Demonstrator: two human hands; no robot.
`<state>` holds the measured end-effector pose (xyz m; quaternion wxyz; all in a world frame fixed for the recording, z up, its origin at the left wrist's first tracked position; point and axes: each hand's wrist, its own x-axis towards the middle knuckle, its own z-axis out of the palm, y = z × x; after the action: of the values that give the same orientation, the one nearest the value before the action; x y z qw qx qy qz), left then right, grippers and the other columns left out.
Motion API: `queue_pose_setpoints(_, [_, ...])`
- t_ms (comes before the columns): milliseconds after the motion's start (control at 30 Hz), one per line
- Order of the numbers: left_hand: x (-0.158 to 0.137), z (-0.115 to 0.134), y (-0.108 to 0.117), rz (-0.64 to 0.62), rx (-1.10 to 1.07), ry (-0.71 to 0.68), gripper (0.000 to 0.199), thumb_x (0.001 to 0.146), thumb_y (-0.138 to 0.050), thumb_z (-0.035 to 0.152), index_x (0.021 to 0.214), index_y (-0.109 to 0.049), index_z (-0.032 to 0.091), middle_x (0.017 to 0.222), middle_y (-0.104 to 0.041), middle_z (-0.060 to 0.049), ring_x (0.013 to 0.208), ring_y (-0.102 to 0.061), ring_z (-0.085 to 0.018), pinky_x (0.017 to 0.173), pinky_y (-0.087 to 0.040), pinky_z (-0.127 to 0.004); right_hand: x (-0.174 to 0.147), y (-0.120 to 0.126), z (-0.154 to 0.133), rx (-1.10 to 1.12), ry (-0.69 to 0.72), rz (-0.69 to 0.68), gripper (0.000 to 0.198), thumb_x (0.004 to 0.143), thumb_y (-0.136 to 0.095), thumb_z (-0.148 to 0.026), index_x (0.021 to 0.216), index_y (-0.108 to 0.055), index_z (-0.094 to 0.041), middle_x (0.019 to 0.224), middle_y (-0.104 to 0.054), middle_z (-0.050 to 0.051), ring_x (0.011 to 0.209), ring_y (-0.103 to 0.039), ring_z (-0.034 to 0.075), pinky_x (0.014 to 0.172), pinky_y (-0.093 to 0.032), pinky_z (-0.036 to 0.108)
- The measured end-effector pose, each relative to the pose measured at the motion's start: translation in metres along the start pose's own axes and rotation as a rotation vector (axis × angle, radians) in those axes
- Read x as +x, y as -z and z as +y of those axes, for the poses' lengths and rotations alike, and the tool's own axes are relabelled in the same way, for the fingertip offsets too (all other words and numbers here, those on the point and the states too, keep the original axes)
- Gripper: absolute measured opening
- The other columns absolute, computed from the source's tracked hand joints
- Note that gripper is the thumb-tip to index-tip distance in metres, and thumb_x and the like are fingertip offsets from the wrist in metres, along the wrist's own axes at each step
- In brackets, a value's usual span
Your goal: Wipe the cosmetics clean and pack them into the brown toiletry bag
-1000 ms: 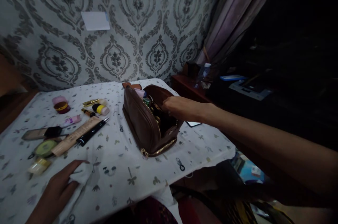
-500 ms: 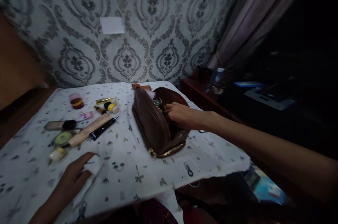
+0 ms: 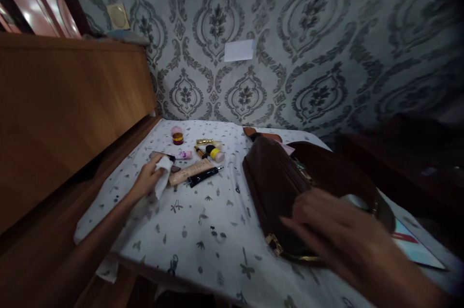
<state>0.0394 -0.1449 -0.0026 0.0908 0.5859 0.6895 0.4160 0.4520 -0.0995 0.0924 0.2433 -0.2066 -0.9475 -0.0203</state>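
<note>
A crumpled white tissue is gripped in my left hand, which reaches over the left part of the cosmetics. Close to that hand lie a beige squeeze tube, a black tube, a small pink-and-white tube and a dark compact-like item partly covered by the hand. My right hand, smeared by motion, is in front of the open brown bag. Its fingers look bent with the thumb stretched out, but what they hold, if anything, is unclear. Several small items show inside the bag.
Beyond the tubes are a red-and-pink jar, a gold tube and a yellow-banded bottle. A printed white cloth covers the table. A wooden cabinet stands left; a flat booklet-like item lies right of the bag.
The view has swung left. My right hand has come out of the bag toward me. My left hand, still with the tissue, has moved forward from the table's front to the cosmetics.
</note>
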Motion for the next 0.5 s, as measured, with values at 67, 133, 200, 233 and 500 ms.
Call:
queue_pose_setpoints(67, [0.023,-0.023,0.011,0.092,0.172,0.02,0.042,0.085,-0.041,0.035,0.114,-0.059,0.011,0.105,-0.068,-0.007,0.095,-0.062,-0.021,0.083,-0.049,-0.029,0.004,-0.028,-0.02,0.137,0.032,0.0,0.034,0.099,-0.042,-0.023,0.067,-0.052,-0.024,0.067,-0.059,0.005,0.062,-0.057,0.017,0.056,-0.042,0.029])
queue_pose_setpoints(133, [0.044,-0.043,0.021,0.131,0.243,0.057,0.04,0.086,-0.041,0.034,0.112,-0.059,0.01,0.101,-0.068,-0.008,0.092,-0.061,-0.021,0.082,-0.049,-0.03,0.009,-0.061,-0.032,0.247,0.044,-0.02,0.034,0.099,-0.044,-0.023,0.066,-0.049,-0.023,0.064,-0.057,0.003,0.061,-0.056,0.016,0.057,-0.041,0.028])
queue_pose_setpoints(200, [0.06,-0.059,0.026,0.151,0.309,0.092,0.038,0.086,-0.041,0.031,0.11,-0.06,0.01,0.099,-0.068,-0.008,0.093,-0.061,-0.023,0.084,-0.049,-0.032,0.016,-0.094,-0.038,0.372,0.037,0.0,0.036,0.099,-0.045,-0.026,0.064,-0.048,-0.022,0.061,-0.054,0.001,0.059,-0.054,0.015,0.057,-0.04,0.027])
queue_pose_setpoints(233, [0.066,-0.065,0.027,0.145,0.342,0.103,0.037,0.086,-0.041,0.03,0.11,-0.061,0.011,0.099,-0.069,-0.009,0.094,-0.061,-0.024,0.085,-0.048,-0.034,0.021,-0.109,-0.04,0.427,0.002,-0.009,0.037,0.099,-0.047,-0.029,0.063,-0.047,-0.021,0.06,-0.053,0.001,0.059,-0.053,0.014,0.057,-0.039,0.026])
queue_pose_setpoints(500, [0.074,-0.073,0.002,-0.136,0.545,0.056,0.05,0.085,-0.05,0.053,0.116,-0.066,0.018,0.107,-0.071,-0.01,0.104,-0.062,-0.028,0.095,-0.046,-0.038,0.068,-0.17,-0.048,0.715,-0.266,-0.121,0.022,0.087,-0.061,-0.02,0.065,-0.057,-0.018,0.066,-0.059,-0.001,0.063,-0.055,0.013,0.061,-0.038,0.023])
